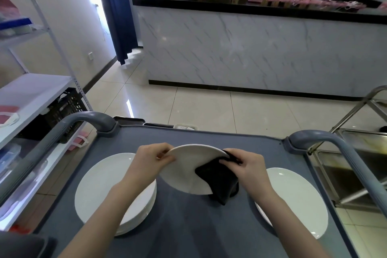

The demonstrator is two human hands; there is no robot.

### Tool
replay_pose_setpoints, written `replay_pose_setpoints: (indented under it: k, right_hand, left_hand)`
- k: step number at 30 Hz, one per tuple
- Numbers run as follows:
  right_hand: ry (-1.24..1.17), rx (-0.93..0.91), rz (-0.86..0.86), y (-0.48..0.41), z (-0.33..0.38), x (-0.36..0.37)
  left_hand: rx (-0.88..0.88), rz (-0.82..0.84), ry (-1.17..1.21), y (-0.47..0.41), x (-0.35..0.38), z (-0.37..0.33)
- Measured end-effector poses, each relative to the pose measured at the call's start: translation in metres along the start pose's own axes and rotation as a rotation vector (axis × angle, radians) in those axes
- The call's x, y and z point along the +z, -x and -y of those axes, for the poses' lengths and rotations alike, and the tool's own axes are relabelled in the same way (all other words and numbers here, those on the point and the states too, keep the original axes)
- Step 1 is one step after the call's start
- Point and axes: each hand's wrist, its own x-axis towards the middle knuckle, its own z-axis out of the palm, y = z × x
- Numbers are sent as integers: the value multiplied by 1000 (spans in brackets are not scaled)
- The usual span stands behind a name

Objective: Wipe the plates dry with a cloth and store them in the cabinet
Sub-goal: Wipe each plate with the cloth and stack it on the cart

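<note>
**A:** Where do we have the plate [182, 169]?

**B:** Lifted off the tabletop [188, 226] and tilted. It sits between the stack of plates [98, 184] on our left and another white plate [303, 201] on our right. Our left hand [155, 158] pinches its left rim with the fingers curled.

**A:** And the cloth?

**B:** The black cloth [217, 182] wraps over the right edge. Our right hand [249, 165] is curled round it and presses it to the plate, and a fold hangs below the rim.

**A:** How do we dry it well?

**B:** We judge it best to sweep the cloth round the face in overlapping arcs while the left hand turns the rim a little at a time. Then we do the back and the edge. The grip should be firm but light, since glazed china is likely slick when damp.

**A:** How does it look?

**B:** Plain white, round, shallow and glossy, with no chip that we can see. Whether any wet remains, we cannot tell.
</note>
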Motion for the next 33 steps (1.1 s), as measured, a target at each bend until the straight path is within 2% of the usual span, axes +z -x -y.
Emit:
replay_pose_setpoints:
  k: [3,7,10,13,16,19,21,24,30,33]
  right_hand:
    - [115,20,37,-3,1,2]
    - [377,-104,25,1,14,16]
    - [476,-152,18,1,22,29]
    - [344,-134,-16,1,21,28]
    - [176,-79,-50,3,13,18]
    - [30,-20,-66,2,6,5]
    - [8,16,-24,0,4,0]
    - [119,23,6,-1,7,0]
    - [458,-126,-2,1,23,23]
    - [379,-123,-46,3,23,27]
  left_hand:
    - [113,-64,-115,1,5,-7]
    - [335,-87,-356,1,11,-31]
    - [470,-92,-410,0,19,-49]
    - [348,-87,-273,-3,20,-48]
    - [188,-6,-162,-6,9,-25]
    - [21,-22,-25,-4,-1,-3]
    - [-14,-47,14,-2,0,0]
    - [105,-92,-97,-3,6,-6]
    - [485,-140,-386,-7,18,-51]
    - [469,-108,-308,-9,25,-54]
